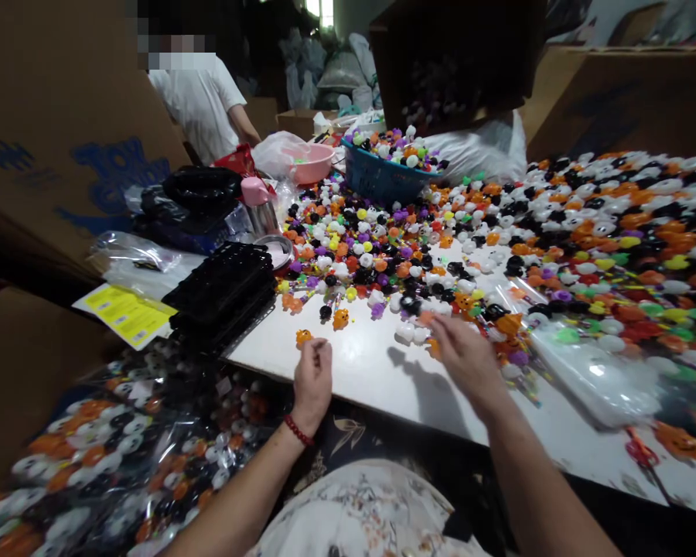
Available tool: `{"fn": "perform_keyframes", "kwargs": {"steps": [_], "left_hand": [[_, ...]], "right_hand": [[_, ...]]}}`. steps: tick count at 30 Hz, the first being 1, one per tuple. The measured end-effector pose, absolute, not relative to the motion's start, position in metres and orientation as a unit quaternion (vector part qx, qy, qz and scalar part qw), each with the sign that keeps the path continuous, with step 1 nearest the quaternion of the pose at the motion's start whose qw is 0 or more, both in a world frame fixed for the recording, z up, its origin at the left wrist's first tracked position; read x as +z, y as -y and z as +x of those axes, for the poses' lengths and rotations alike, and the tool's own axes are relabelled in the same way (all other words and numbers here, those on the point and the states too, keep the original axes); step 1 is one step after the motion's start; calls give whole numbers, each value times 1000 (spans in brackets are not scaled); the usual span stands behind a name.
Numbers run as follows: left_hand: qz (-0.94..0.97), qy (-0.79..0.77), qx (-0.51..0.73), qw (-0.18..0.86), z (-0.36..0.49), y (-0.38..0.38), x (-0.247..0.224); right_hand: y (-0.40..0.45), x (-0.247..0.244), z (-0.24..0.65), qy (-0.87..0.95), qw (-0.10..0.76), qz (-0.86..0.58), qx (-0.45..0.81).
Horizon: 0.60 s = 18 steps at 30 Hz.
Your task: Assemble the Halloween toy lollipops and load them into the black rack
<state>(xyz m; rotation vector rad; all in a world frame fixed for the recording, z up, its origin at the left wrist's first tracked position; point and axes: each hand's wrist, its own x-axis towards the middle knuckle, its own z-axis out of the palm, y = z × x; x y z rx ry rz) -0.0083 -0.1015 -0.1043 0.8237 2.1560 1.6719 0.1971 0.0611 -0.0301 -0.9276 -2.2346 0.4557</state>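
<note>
My left hand (313,381), with a red bead bracelet at the wrist, is closed over the table's near edge. A small orange pumpkin-faced toy (303,336) pokes out at its fingertips; the rest of that toy is hidden by the hand. Further right, my right hand (467,357) reaches over the white tabletop (359,363), its thumb and fingers pinched on a small pale orange toy piece (426,318). Close by lie a black toy (409,302), white toys (411,333) and another orange pumpkin toy (340,318).
Loose toys (620,224) cover the table's back and right. A blue basin (383,174) of toys and a pink basin (313,164) stand behind. Stacked black trays (223,290) lie left, a plastic bag (597,371) right, red scissors (641,451) near the edge. A person (203,100) stands behind.
</note>
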Motion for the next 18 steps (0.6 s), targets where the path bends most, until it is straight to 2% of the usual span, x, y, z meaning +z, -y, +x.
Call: {"fn": "perform_keyframes", "kwargs": {"steps": [2,4,7,10,12,15,18], "left_hand": [[287,-788,543,30,-29,107,-107],[322,-814,483,-25,-50,109,-108],[395,-838,375,-11,-69,107,-107],[452,-828,331,22,-72,104,-108],[449,-820,353,26,-70,104,-109],[344,-827,440,57,-67,105,-108],[215,-760,585,185,-65,105,-100]], "right_hand": [[-82,-21,210,844,343,-410,38],[-91,-22,206,845,332,-417,-34],[-80,-40,168,891,306,-335,27],[-60,-60,114,928,252,-245,121],[-51,-66,81,941,218,-216,146],[-51,-65,42,956,174,-199,130],[-57,-62,14,973,115,-176,92]]}}
